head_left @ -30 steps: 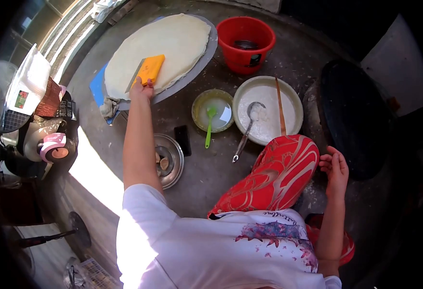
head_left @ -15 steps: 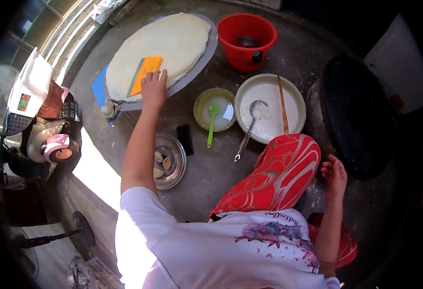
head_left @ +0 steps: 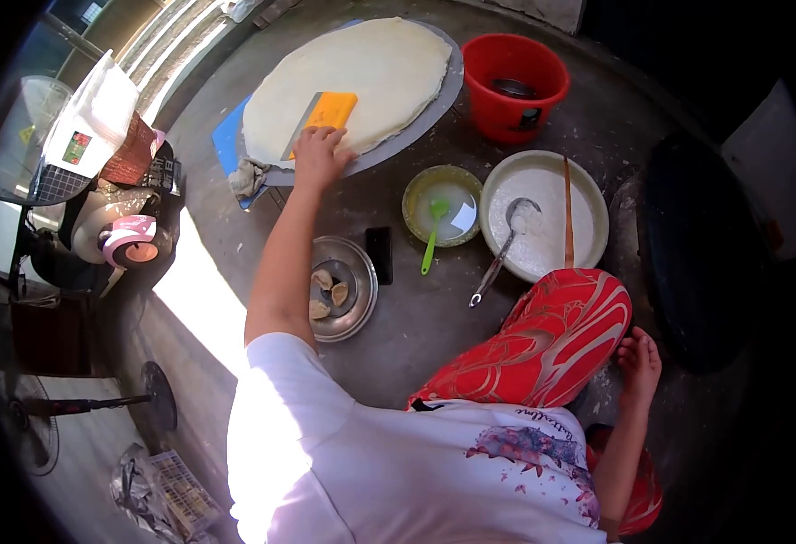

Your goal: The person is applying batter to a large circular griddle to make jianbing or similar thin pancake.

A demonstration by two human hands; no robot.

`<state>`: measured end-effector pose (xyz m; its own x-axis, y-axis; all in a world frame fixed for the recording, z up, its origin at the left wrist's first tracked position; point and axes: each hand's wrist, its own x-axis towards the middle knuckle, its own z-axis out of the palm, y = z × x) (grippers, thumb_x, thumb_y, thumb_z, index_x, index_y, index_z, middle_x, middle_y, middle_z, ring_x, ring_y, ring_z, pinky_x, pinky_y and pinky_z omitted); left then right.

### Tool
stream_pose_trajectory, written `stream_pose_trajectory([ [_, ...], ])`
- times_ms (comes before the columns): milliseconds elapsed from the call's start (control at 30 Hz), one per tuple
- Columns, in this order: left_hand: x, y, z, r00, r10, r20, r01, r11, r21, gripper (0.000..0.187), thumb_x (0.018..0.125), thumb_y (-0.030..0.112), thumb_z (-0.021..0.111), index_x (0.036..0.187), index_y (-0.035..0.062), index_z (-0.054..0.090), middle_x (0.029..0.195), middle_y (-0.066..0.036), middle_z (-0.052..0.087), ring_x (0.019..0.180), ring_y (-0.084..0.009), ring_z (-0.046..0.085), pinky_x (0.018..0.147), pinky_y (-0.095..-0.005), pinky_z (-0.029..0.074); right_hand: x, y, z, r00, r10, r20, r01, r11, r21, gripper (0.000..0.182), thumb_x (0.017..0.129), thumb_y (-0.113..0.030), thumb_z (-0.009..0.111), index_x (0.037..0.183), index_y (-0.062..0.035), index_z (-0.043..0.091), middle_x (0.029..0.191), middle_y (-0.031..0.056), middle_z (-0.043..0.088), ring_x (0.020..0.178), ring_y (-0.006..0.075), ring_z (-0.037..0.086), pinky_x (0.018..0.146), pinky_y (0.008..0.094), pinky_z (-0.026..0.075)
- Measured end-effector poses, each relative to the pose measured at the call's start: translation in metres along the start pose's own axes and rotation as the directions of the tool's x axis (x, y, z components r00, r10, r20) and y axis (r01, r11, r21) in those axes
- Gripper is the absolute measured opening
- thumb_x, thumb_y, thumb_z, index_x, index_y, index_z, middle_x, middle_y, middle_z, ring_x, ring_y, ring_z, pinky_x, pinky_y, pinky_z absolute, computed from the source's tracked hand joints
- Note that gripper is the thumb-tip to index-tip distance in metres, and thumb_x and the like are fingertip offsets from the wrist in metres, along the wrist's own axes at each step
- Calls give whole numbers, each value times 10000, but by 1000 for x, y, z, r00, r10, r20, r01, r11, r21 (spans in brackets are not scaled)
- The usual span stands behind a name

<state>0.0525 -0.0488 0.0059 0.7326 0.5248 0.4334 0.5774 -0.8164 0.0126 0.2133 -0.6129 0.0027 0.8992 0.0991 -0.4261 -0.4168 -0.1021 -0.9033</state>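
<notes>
My left hand (head_left: 322, 161) is palm down, with its fingers closed over the lower edge of a yellow scraper (head_left: 332, 110) with a grey blade. The scraper lies on a large, pale, round sheet like thin flatbread (head_left: 361, 63), spread on a grey round board (head_left: 420, 116). Beside my raised knee, my right hand (head_left: 640, 363) hangs loosely with its fingers a little bent and nothing in it. In front of the knee stands a wide basin of white batter (head_left: 561, 258), holding a metal ladle (head_left: 498, 263) and a long wooden stick (head_left: 568, 213).
A bowl of cloudy liquid (head_left: 411, 213) holds a green spoon (head_left: 431, 238). Nearby are a phone (head_left: 380, 254), a metal plate (head_left: 368, 299) with a few dumpling-like pieces, and a red bucket (head_left: 516, 118). A large black round griddle (head_left: 702, 263) stands right; a cloth (head_left: 248, 178) hangs at the board's edge.
The view has shifted, so most things appear farther right. My left hand stays at the scraper, which has hardly moved on the pale sheet. My right hand remains by the knee.
</notes>
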Motion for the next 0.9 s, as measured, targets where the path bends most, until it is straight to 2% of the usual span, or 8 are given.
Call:
stream_pose_trajectory([
  [133, 3, 1, 1, 989, 76, 125, -81, 996, 36, 374, 668, 229, 668, 1030, 164, 598, 1015, -16, 569, 1038, -226, 454, 871, -398, 336, -2, -3, 4, 1000, 7, 10, -6, 998, -56, 254, 879, -271, 506, 1017, -70, 575, 779, 16, 613, 678, 74, 566, 615, 198, 442],
  [267, 8, 6, 1, 992, 124, 30, -125, 992, 29, 297, 676, 205, 655, 965, 141, 623, 968, -25, 592, 1000, -228, 483, 833, -394, 369, -8, -11, 13, 1000, -13, 19, 14, 996, -83, 238, 874, -257, 515, 1005, -70, 582, 787, 21, 617, 678, 84, 574, 626, 203, 447],
  [433, 20, 1, 7, 995, -14, 103, 27, 992, -124, 180, 723, 186, 627, 880, 99, 640, 847, -59, 621, 867, -264, 548, 727, -359, 440, -7, -6, 10, 999, -20, 47, 24, 996, -88, 230, 875, -252, 515, 1003, -73, 581, 786, 18, 617, 682, 82, 574, 626, 205, 446],
  [567, 17, 0, 10, 988, -118, 104, 133, 980, -146, 177, 740, 192, 621, 891, 103, 640, 901, -70, 615, 869, -270, 550, 732, -350, 444, -6, 0, 7, 999, -1, 46, 5, 997, -80, 223, 874, -245, 518, 1004, -74, 578, 781, 8, 614, 680, 75, 570, 614, 200, 438],
  [633, 10, -2, 13, 990, 35, -139, -72, 960, -271, 162, 732, 219, 608, 856, 120, 642, 948, -59, 603, 868, -262, 545, 732, -354, 447, -3, 5, 3, 998, 9, 66, -4, 996, -86, 226, 873, -253, 517, 1010, -82, 575, 788, -1, 607, 696, 73, 564, 620, 203, 431],
  [667, 6, -3, 13, 990, 35, -137, -71, 960, -270, 162, 732, 219, 608, 856, 120, 642, 948, -59, 603, 868, -262, 545, 732, -354, 447, -2, 7, 2, 996, 17, 84, -10, 996, -91, 230, 873, -261, 515, 1016, -90, 572, 795, -10, 601, 711, 71, 558, 626, 206, 425],
  [733, 0, -2, 9, 963, 258, -82, -268, 952, -150, 200, 730, 238, 611, 902, 139, 634, 988, -40, 592, 944, -247, 524, 789, -384, 421, -1, 9, 3, 995, 22, 93, -13, 996, -93, 227, 871, -262, 518, 1013, -94, 573, 799, -10, 603, 708, 70, 557, 623, 208, 424],
  [900, -6, 9, 7, 982, 141, 129, -137, 990, -37, 307, 737, 263, 602, 1025, 158, 592, 1096, -7, 546, 1081, -243, 438, 885, -460, 324, -6, 1, 15, 999, 36, 40, -31, 993, -110, 201, 879, -234, 508, 981, -82, 590, 777, 3, 611, 663, 72, 555, 600, 201, 426],
])
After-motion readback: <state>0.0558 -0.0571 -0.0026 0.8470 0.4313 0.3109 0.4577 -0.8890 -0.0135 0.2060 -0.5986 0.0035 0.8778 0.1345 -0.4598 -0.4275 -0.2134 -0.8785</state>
